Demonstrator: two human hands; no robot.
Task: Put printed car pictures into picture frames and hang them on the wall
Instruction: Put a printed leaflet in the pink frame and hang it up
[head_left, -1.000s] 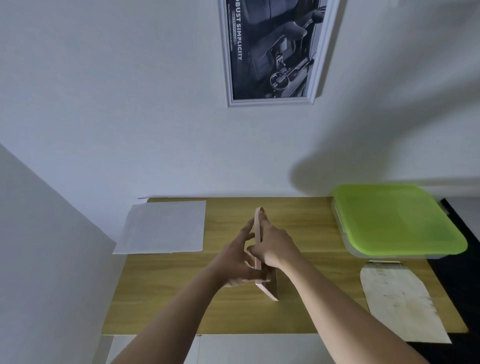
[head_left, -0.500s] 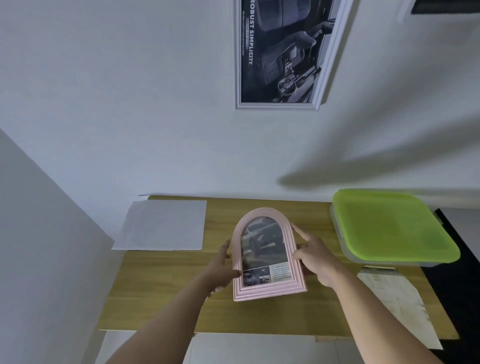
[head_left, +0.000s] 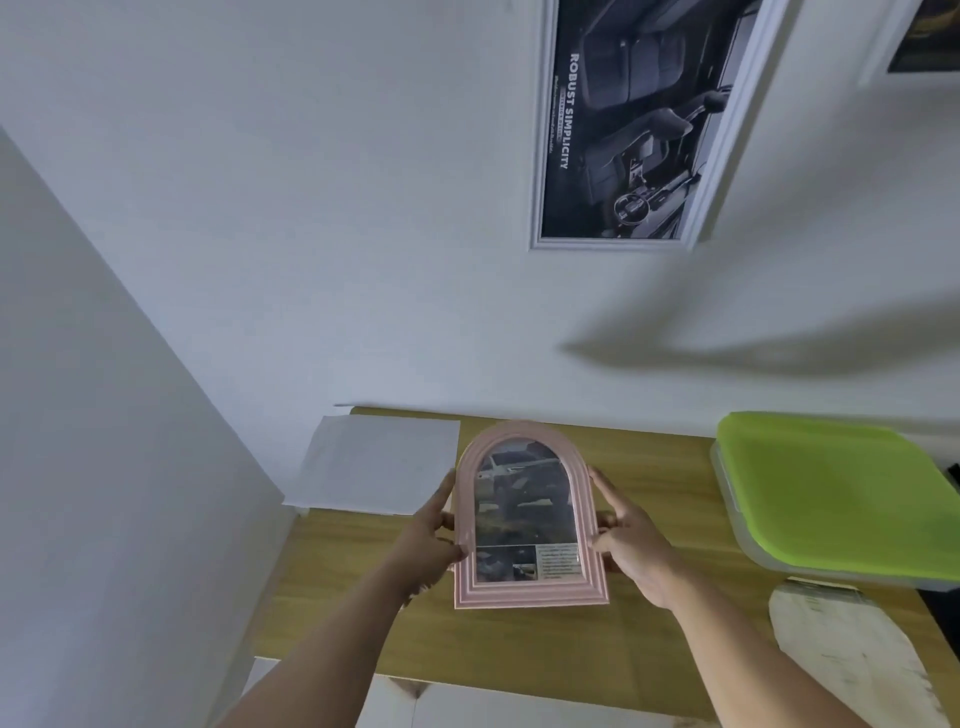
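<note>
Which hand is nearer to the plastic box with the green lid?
The right. The right hand holds the right edge of the pink arched picture frame, on the side toward the green-lidded plastic box; the left hand holds the frame's left edge, farther away.

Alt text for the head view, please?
A left hand and a right hand hold a pink arched frame, with a car print inside, over a wooden table. A framed poster hangs on the wall above; a green-lidded box sits at right.
</note>
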